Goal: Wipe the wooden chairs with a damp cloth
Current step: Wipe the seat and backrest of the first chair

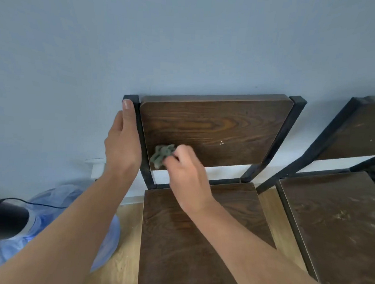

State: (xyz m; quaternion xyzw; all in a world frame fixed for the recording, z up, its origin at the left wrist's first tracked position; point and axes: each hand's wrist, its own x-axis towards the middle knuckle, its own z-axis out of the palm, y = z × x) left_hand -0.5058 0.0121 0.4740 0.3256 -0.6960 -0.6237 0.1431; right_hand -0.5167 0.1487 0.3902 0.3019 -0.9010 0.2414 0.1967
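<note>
The right hand [187, 176] has its fingers [182, 151] bunched tight on a small green cloth [161, 154], and the cloth is pressed on the low left corner of the chair back [215, 126]. The left hand [122, 142] lies flat along the black frame [139, 126] on the left side, fingers together and straight, to hold the chair steady. The seat [190, 239] is just below the hands. A second chair [334, 225] stands just beside it on the right, and its seat looks dusty with pale marks. What could go wrong? The cloth is scrunched into a little ball, so it may miss spots, like the small white specks near the right side of the back. If the person pushes hard and the left hand slips, I think the chair could bump the wall [187, 44]. A blue bag [54, 211] and a black cord [22, 201] lie on the floor [123, 268] near the chair, and a foot could catch on them. I cannot see the chair legs. The second chair is cut off at the edge. I cannot tell if the cloth is wet.
</note>
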